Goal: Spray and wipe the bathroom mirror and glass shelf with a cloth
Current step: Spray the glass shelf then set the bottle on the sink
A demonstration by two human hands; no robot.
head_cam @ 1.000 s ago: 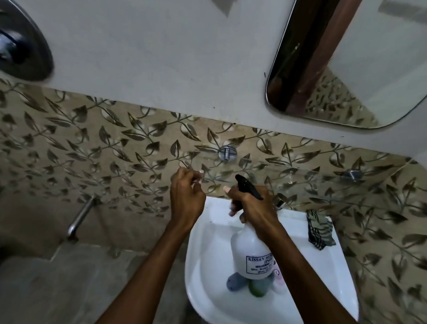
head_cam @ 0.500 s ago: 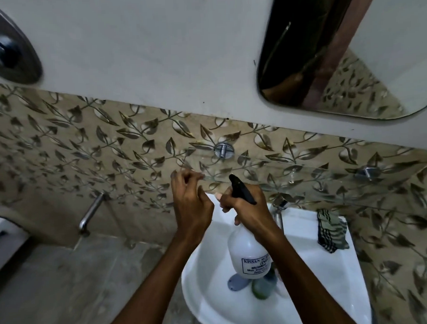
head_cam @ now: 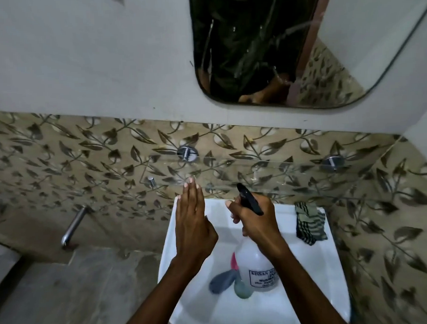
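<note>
The left hand (head_cam: 193, 226) is held flat with its fingers (head_cam: 191, 192) straight and close together, gripping nothing, their tips reaching up to the front edge of the clear glass shelf (head_cam: 257, 169), which runs along the leaf-patterned tile wall (head_cam: 61, 163) on round chrome brackets (head_cam: 187, 153); whether the tips actually touch the glass cannot be told. The right hand (head_cam: 255, 218) has its fingers curled round the neck of a translucent white plastic spray bottle (head_cam: 255, 267) with a black trigger head (head_cam: 249, 200), the nozzle pointing up toward the shelf and the labelled body hanging over the white ceramic wash basin (head_cam: 318, 287). A striped green and dark cloth (head_cam: 309, 222) lies crumpled on the basin's back right rim, just below the shelf and well apart from both hands. Inside the basin, partly behind the bottle, lie a grey-blue item (head_cam: 221, 280), a greenish one (head_cam: 241, 289) and a pink one (head_cam: 234, 260), too blurred to identify. Above the tiles, on the plain grey wall, hangs the rounded-corner frameless mirror (head_cam: 348, 33), streaked with running droplets and reflecting a dark garment and a doorway. A chrome pipe (head_cam: 74, 224) sticks out of the wall at the left
</note>
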